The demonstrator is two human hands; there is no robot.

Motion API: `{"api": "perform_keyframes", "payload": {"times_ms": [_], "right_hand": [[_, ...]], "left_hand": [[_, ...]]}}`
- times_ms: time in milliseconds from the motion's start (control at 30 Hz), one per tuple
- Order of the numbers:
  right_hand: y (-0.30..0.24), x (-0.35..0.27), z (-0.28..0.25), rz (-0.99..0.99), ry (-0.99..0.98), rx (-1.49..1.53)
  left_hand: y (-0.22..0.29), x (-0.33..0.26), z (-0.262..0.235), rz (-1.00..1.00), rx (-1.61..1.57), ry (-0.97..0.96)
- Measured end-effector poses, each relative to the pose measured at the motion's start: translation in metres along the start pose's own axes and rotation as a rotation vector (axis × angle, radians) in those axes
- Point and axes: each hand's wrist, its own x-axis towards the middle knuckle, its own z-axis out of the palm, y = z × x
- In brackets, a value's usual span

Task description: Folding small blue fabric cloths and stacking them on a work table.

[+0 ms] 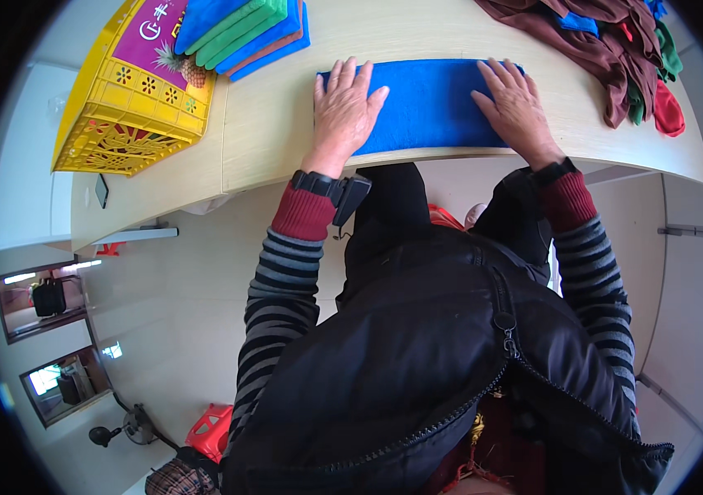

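A blue cloth (434,107), folded into a long flat strip, lies across the table's near edge in front of me. My left hand (343,111) presses flat on its left end, fingers stretched out and thumb apart. On the right end rests my right hand (516,107), also flat with its fingers spread. Neither hand grips the cloth. To the far left is a stack of folded cloths (244,33) in blue, green and brown. A loose heap of brown, blue, green and red cloths (599,49) spreads at the far right.
A yellow plastic crate (141,99) with a purple panel stands at the table's left, beside the folded stack. The pale wooden table (269,132) has a curved-looking near edge close to my body. A dark flat object (101,191) lies near the crate. A red stool (209,431) stands behind me.
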Motion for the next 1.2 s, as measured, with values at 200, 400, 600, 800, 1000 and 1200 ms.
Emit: {"api": "perform_keyframes", "payload": {"times_ms": [200,400,600,800,1000,1200], "right_hand": [[-0.008,0.009,0.023,-0.040,0.072,0.076],[-0.017,0.003,-0.007,-0.094,-0.016,0.251],[-0.033,-0.002,-0.006,-0.167,-0.089,0.369],[-0.008,-0.004,0.020,-0.084,0.069,0.153],[0.019,-0.002,0.034,-0.038,0.125,0.140],[0.014,-0.006,0.017,0.043,0.039,0.110]], "left_hand": [[0.011,0.011,0.017,0.030,0.005,0.028],[0.014,0.015,0.016,0.032,0.053,0.024],[0.024,0.011,0.011,0.005,0.118,0.014],[0.013,0.007,0.014,0.032,0.038,0.026],[-0.004,0.007,0.013,0.023,-0.015,0.012],[0.001,-0.003,0.003,-0.015,0.002,0.005]]}}
